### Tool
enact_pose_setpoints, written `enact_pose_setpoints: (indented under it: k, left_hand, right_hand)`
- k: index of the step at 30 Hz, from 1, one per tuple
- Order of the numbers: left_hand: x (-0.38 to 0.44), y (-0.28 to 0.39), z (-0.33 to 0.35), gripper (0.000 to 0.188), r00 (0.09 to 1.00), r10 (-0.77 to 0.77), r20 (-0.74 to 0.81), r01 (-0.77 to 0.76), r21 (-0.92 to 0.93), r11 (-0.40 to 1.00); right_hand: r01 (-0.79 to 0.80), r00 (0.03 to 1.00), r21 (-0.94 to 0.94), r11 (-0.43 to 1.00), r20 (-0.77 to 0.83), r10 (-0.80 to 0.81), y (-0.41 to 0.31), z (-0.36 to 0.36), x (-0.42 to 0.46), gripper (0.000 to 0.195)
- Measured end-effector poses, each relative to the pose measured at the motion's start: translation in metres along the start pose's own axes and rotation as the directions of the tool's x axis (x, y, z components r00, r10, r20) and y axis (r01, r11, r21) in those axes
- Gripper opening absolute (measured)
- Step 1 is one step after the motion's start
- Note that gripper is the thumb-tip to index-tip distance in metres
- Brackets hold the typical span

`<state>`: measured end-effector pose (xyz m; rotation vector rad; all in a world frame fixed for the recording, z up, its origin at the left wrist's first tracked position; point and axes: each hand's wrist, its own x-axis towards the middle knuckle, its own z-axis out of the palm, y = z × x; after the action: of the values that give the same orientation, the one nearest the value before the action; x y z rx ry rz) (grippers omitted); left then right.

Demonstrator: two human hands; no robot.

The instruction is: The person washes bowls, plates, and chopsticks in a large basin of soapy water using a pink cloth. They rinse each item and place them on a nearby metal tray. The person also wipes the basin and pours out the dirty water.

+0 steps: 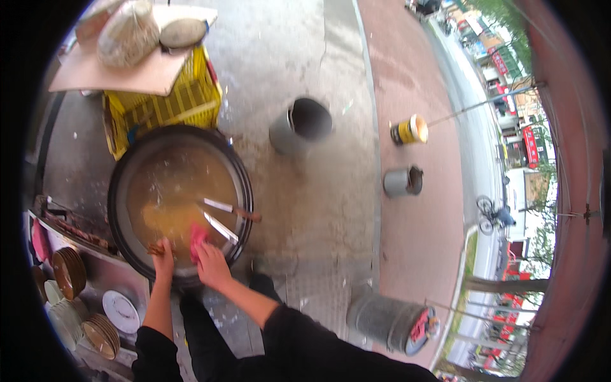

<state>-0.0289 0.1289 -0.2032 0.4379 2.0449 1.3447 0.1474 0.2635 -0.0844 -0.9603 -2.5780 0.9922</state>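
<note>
Before me stands a wide round black-rimmed basin (pixel 114 200) of cloudy brown water (pixel 176 172). My left hand (pixel 163 260), at the near side of the basin, grips a small bundle of thin brown sticks (pixel 154 249). My right hand (pixel 212 267) holds a pink cloth (pixel 197 236) over the water, just right of my left hand. A metal utensil with a wooden handle (pixel 248 215) leans over the basin's right rim. Nearer me rests another flat metal piece (pixel 221 228), partly under the murky water.
Left of me, stacked brown plates (pixel 101 336) and a white plate (pixel 121 311) sit on a low surface. Beyond the basin is a yellow plastic crate (pixel 191 90), topped by a board (pixel 114 83) bearing a filled plastic bag (pixel 129 36). Rightward stand a grey bucket (pixel 284 131) and metal drum (pixel 382 317).
</note>
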Motion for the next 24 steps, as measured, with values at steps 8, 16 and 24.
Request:
enact_pose_setpoints:
  k: [8, 16, 24]
  left_hand:
    - [-0.054, 0.100, -0.007, 0.028, 0.936, 0.128, -0.327, -0.119, 0.047, 0.992]
    - [-0.091, 0.319, -0.001, 0.033, 0.824, 0.356, -0.441, -0.458, -0.149, 0.877]
    - [-0.130, 0.351, -0.053, 0.033, 0.726, 0.520, -0.449, -0.628, -0.125, 0.768]
  right_hand:
    - [0.039, 0.999, 0.057, 0.998, 0.032, -0.041, -0.014, -0.102, -0.040, 0.053]
    - [0.186, 0.981, 0.136, 0.973, 0.030, -0.191, 0.023, -0.214, -0.034, 0.047]
    - [-0.398, 0.865, -0.143, 0.906, 0.270, 0.423, 0.102, -0.321, -0.129, 0.051]
